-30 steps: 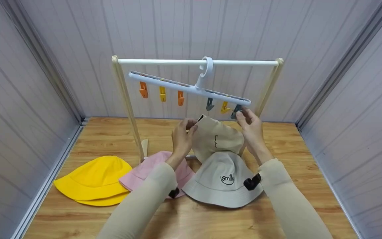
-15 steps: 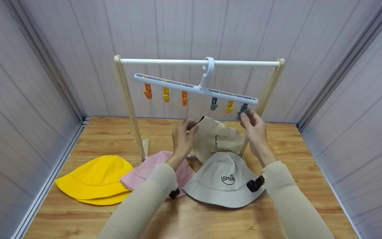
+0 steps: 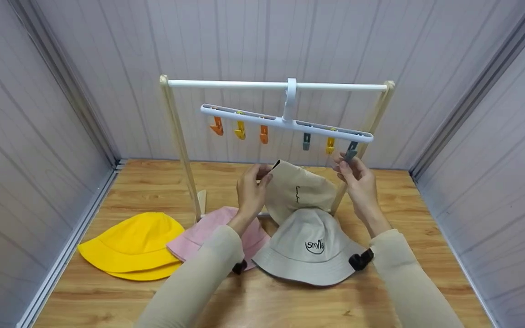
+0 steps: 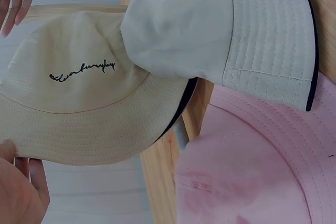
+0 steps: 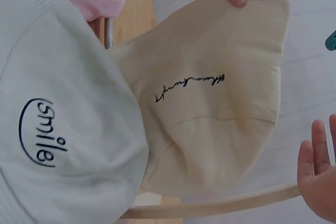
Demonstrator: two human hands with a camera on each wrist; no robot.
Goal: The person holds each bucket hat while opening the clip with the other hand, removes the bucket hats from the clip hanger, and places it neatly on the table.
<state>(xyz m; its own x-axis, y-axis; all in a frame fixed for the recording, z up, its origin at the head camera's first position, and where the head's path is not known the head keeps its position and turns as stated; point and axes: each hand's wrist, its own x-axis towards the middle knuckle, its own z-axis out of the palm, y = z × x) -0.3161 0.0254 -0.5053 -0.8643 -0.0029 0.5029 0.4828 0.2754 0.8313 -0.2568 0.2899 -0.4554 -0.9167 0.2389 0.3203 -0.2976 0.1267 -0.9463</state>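
Between the thumb and fingers of my left hand (image 3: 252, 187) is the brim edge of a beige bucket hat (image 3: 300, 191) with dark cursive stitching, held upright behind the other hats. My right hand (image 3: 360, 182) is raised at the right end of a white clip hanger (image 3: 290, 123); its thumb and fingertips hold the lower end of the outermost grey clip (image 3: 352, 149). In the right wrist view only some straight fingers (image 5: 320, 153) of that hand show. A grey bucket hat (image 3: 308, 255) reading "smile" covers the beige hat's lower part.
The hanger hooks over the white bar (image 3: 226, 84) of a wooden rack and slopes down rightward. Orange clips (image 3: 264, 134), yellow clips (image 3: 240, 131) and another grey clip (image 3: 306, 140) hang from it. A pink hat (image 3: 217, 228) and yellow hats (image 3: 135, 241) lie left on the wooden table (image 3: 299, 305).
My right hand has moved rightward with the outermost grey clip, and the hanger has swung right and tilts less. The left hand and beige hat have stayed almost still.
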